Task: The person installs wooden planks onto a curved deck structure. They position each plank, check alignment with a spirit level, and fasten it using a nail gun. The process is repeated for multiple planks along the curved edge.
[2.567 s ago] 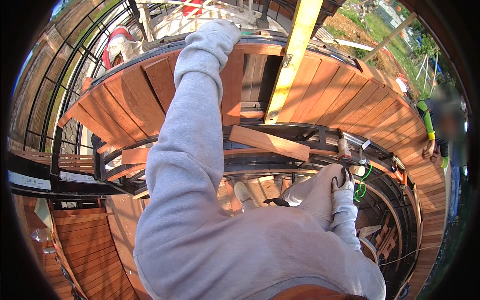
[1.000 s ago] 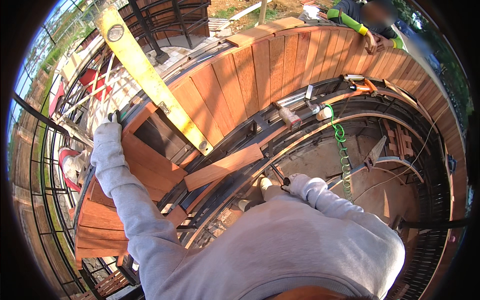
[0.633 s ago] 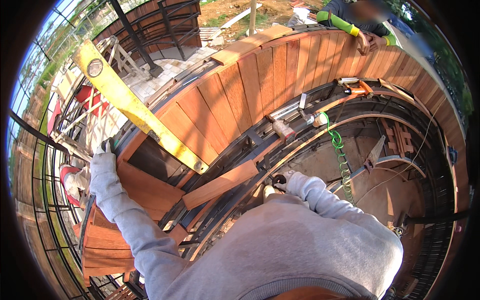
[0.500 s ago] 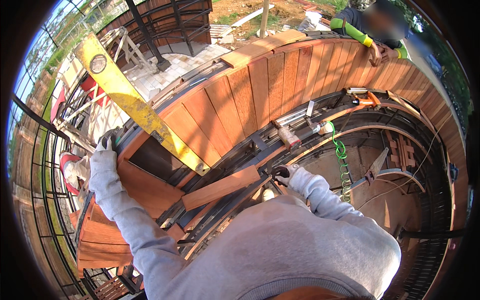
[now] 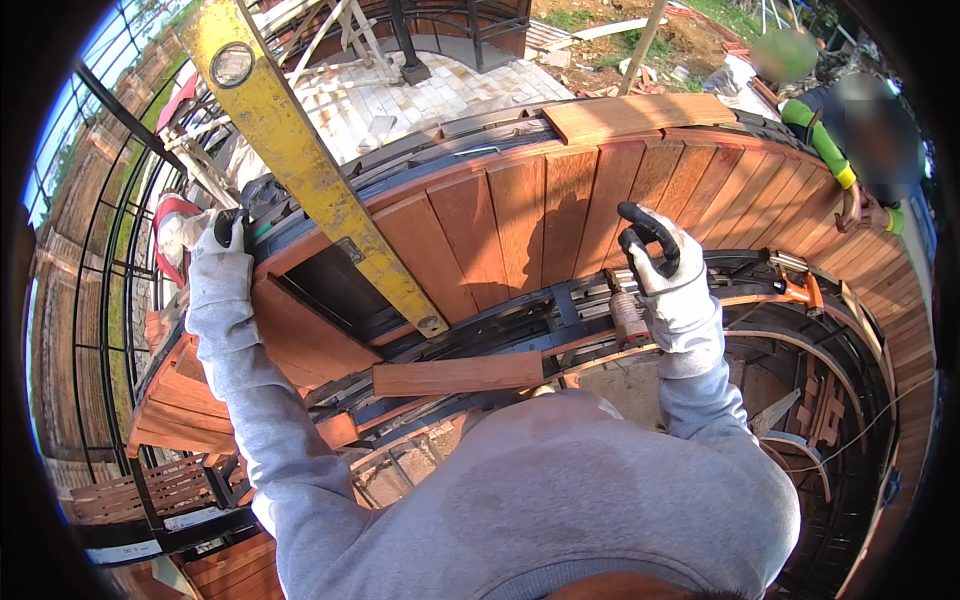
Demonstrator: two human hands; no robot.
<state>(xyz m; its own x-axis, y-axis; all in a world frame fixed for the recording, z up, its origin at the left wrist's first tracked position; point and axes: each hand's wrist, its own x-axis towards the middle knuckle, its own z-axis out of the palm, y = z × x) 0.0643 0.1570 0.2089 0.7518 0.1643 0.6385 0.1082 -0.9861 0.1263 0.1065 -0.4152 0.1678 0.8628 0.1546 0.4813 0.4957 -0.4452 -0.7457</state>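
Note:
Both my hands wear white gloves with dark fingertips. My left hand (image 5: 222,240) is at the left end of the curved wall's top edge, fingers curled; what they hold, if anything, is hidden. My right hand (image 5: 665,255) is raised in front of the wooden planks (image 5: 515,225), thumb and fingers apart, holding nothing. Between my hands a scuffed yellow spirit level (image 5: 305,165) leans at a slant across the wall, beside a dark gap (image 5: 345,285) in the planking. Below it a loose wooden board (image 5: 460,374) lies on the dark metal frame.
A board (image 5: 640,115) lies on the wall's top. A cylindrical tool (image 5: 628,318) rests beyond my right forearm, and an orange tool (image 5: 800,290) sits farther right on the curved ledge. At the far right a person's hands (image 5: 865,212) rest on the wall. Stone paving (image 5: 400,125) lies behind.
My right hand has risen from the frame beside the loose board and now shows spread fingers. My left hand stays at the wall's left end. The view has shifted, moving the scene rightward.

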